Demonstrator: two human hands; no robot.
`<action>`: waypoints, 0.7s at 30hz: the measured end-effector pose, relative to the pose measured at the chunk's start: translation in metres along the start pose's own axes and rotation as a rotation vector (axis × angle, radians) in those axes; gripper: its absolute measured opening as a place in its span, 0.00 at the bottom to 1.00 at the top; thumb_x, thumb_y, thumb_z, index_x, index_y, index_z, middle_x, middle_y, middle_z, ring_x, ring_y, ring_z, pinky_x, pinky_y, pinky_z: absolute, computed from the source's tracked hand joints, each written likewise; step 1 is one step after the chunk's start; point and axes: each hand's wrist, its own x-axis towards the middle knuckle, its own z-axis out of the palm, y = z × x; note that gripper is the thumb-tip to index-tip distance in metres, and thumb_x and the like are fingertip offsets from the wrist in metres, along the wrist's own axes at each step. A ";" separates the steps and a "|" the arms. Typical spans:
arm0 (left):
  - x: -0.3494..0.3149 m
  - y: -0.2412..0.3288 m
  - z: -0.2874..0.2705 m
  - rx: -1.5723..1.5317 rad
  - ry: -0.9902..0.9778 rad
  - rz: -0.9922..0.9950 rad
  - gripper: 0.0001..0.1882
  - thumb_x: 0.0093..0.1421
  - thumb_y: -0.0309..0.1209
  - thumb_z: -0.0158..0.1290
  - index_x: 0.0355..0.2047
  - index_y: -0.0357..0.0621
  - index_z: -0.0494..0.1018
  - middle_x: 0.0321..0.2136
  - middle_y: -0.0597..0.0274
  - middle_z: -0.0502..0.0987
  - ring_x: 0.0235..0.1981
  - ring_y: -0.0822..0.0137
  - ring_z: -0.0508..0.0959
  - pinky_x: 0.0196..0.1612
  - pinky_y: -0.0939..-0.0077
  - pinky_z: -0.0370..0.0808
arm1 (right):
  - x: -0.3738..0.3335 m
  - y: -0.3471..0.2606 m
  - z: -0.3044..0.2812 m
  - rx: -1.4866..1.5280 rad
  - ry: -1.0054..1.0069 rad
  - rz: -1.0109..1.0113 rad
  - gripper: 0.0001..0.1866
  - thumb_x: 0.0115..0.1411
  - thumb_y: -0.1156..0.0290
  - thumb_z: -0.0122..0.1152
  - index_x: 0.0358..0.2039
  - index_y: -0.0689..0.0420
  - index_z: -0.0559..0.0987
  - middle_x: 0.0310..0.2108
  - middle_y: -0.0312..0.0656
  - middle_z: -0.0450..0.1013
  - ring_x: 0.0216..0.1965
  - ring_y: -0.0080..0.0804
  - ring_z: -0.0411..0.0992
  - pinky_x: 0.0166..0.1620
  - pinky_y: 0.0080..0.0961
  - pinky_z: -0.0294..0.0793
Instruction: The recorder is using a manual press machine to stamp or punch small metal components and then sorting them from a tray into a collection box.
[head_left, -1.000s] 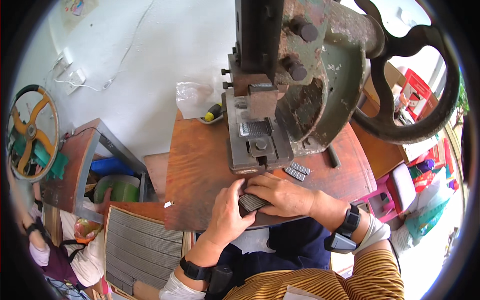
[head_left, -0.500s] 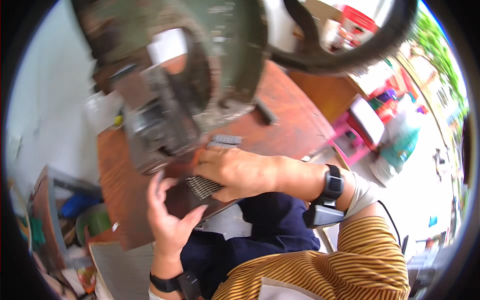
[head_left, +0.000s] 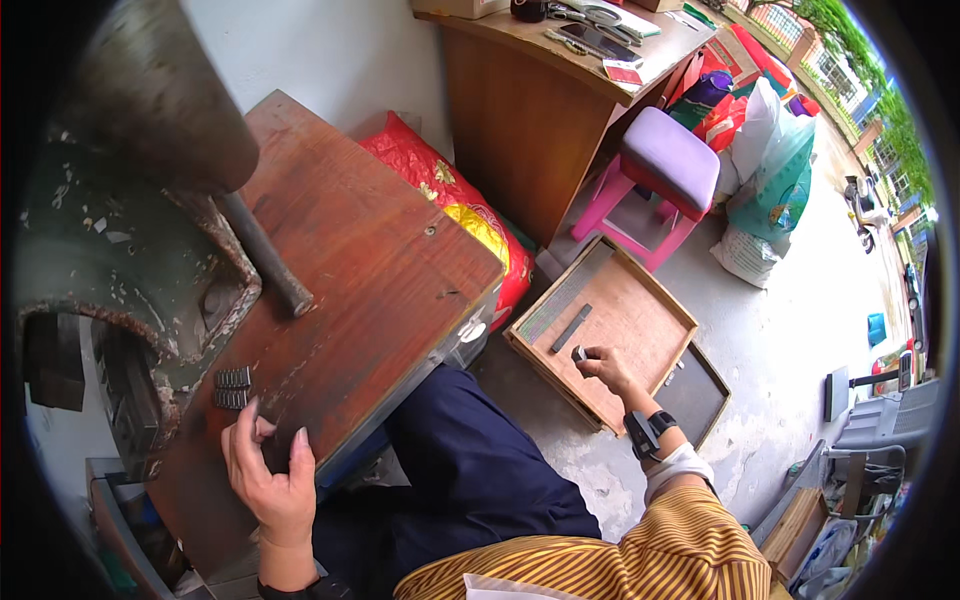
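My left hand (head_left: 268,485) is over the near part of the reddish-brown wooden table, thumb and fingers apart and holding nothing. Just beyond its fingertips lie two short rows of small dark ridged metal pieces (head_left: 232,388), beside the base of a worn green machine (head_left: 120,255). Stretched out to the right, my right hand (head_left: 607,368) is above a shallow wooden tray (head_left: 635,310). Its fingers pinch a small dark metal piece (head_left: 579,353), mostly hidden by the hand. A dark narrow bar (head_left: 571,329) lies in the tray near those fingers.
The machine's rod (head_left: 265,255) juts over the table (head_left: 370,230). A red bag (head_left: 440,185) sits behind the table, next to a wooden desk (head_left: 520,120). A pink stool (head_left: 660,165) and stuffed bags (head_left: 770,180) are beyond the tray. A second dark tray (head_left: 705,395) sits under the first.
My right hand has gone from the metal pieces by the machine to above the tray on the right. The left hand stays at the table, and the view has swung rightward.
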 end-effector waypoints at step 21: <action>0.006 0.020 -0.005 0.378 -0.045 -0.030 0.18 0.58 0.35 0.55 0.43 0.33 0.72 0.33 0.50 0.74 0.29 0.55 0.75 0.34 0.66 0.73 | 0.121 0.107 0.042 -0.059 0.498 0.001 0.23 0.47 0.67 0.66 0.43 0.64 0.75 0.35 0.46 0.72 0.36 0.36 0.71 0.36 0.29 0.71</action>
